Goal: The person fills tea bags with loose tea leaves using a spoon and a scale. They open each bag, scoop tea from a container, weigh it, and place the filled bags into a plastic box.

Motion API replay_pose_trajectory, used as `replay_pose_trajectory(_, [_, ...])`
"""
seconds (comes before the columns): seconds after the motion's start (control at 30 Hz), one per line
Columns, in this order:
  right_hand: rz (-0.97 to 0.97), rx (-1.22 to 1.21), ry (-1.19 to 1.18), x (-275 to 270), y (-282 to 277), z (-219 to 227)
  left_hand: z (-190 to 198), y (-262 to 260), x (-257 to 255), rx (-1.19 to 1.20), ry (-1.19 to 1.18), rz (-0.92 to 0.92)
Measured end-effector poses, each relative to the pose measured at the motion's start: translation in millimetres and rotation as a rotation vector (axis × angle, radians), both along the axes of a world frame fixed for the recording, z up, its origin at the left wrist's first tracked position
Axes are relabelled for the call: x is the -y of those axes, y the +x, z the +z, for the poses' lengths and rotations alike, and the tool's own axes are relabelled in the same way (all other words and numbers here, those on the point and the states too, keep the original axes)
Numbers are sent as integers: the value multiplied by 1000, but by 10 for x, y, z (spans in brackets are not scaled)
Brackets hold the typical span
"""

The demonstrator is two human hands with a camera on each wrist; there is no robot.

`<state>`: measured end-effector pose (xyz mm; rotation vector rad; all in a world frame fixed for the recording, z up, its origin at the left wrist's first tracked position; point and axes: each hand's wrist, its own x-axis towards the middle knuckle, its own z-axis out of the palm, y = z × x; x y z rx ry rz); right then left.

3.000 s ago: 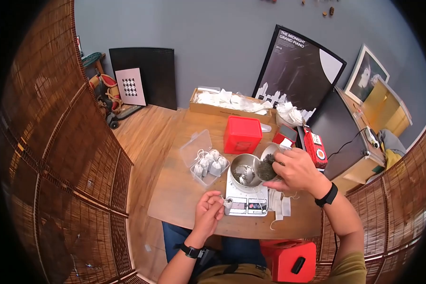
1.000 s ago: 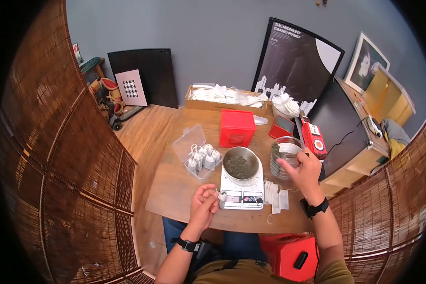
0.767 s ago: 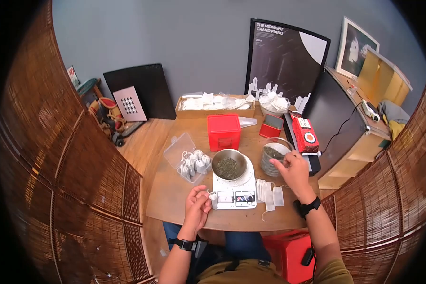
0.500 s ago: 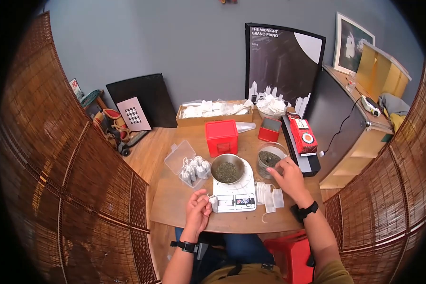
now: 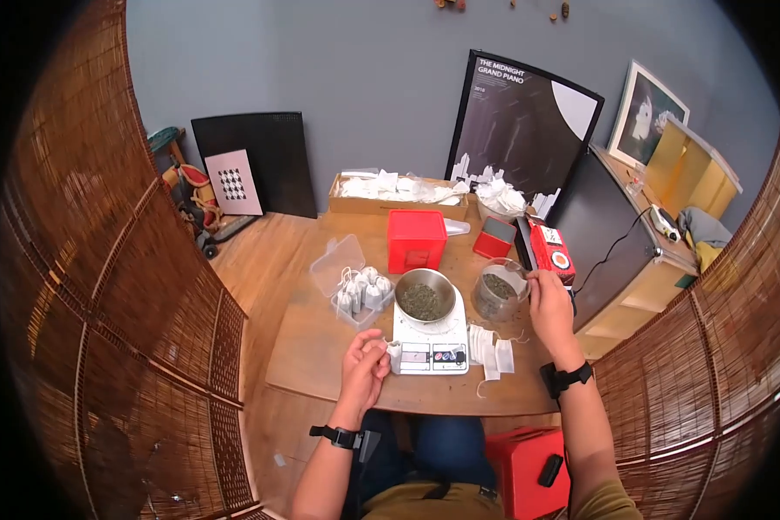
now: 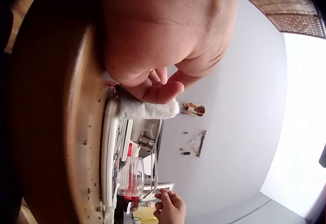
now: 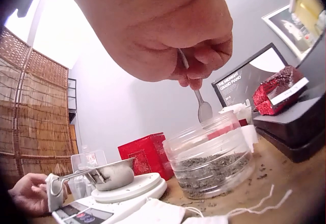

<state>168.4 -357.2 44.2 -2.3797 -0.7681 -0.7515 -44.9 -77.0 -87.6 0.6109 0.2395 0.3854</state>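
My right hand (image 5: 552,312) is raised over the right side of a clear plastic jar (image 7: 209,175) of dried tea leaves. It pinches a small spoon (image 7: 205,111), whose bowl hangs near the jar's rim. At the scale's left front corner my left hand (image 5: 362,368) pinches a small white tea bag (image 6: 150,109) between thumb and fingers. The tea bag stands upright, its lower part beside the scale in the left wrist view. On the white kitchen scale (image 5: 429,336) sits a metal bowl (image 5: 448,290) holding dried leaves.
Left of the scale, an open clear box (image 5: 336,260) contains several filled tea bags. Flat white pouches (image 5: 494,354) lie right of the scale. Behind are a red canister (image 5: 416,243), a red tin (image 5: 494,237), a red packet (image 5: 553,250) and a carton (image 5: 355,206) of white bags.
The right hand has stopped tipping the jar over the bowl and set it upright on the table. The bowl holds more leaves. That hand now has the spoon; the left still pinches the tea bag.
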Motion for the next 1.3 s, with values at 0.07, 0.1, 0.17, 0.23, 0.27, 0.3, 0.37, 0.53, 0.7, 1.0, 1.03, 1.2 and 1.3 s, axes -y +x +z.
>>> replay_pose_trajectory(0.07, [7, 8, 17, -29, -64, 0, -10, 0, -1, 0, 18, -2])
replay_pose_trajectory(0.1, [3, 25, 70, -50, -99, -4, 15, -2, 6, -6, 12, 8])
replay_pose_trajectory(0.17, [3, 14, 151, -95, -179, -24, 61, -31, 27, -3, 6, 4])
replay_pose_trajectory(0.23, [29, -6, 230, -194, -240, -72, 50, -37, 21, -10, 10, 7])
replay_pose_trajectory(0.27, [48, -8, 317, -247, -276, -97, 48, -34, 25, 1, 22, 4])
replay_pose_trajectory(0.3, [56, -83, 381, -315, -339, -105, 54, -37, 25, 1, 15, 7])
replay_pose_trajectory(0.37, [102, -259, 484, -452, -462, -91, 61, -41, 23, -14, 34, 10])
replay_pose_trajectory(0.53, [367, -365, 500, -607, -407, -138, 142, -22, 38, -63, 90, 8])
replay_pose_trajectory(0.7, [422, -591, 263, -617, -231, 156, 167, -41, 44, -110, 66, 48])
replay_pose_trajectory(1.0, [467, -424, 296, -701, -8, 86, 575, 132, 117, -141, 153, 228])
replay_pose_trajectory(1.03, [461, -436, 294, -709, -11, 58, 721, 193, 136, -134, 202, 247])
replay_pose_trajectory(1.2, [490, -421, 249, -745, -86, 11, 999, 531, 79, -95, 250, 323])
replay_pose_trajectory(1.3, [504, -435, 298, -768, -75, -32, 1037, 726, 55, -53, 265, 365])
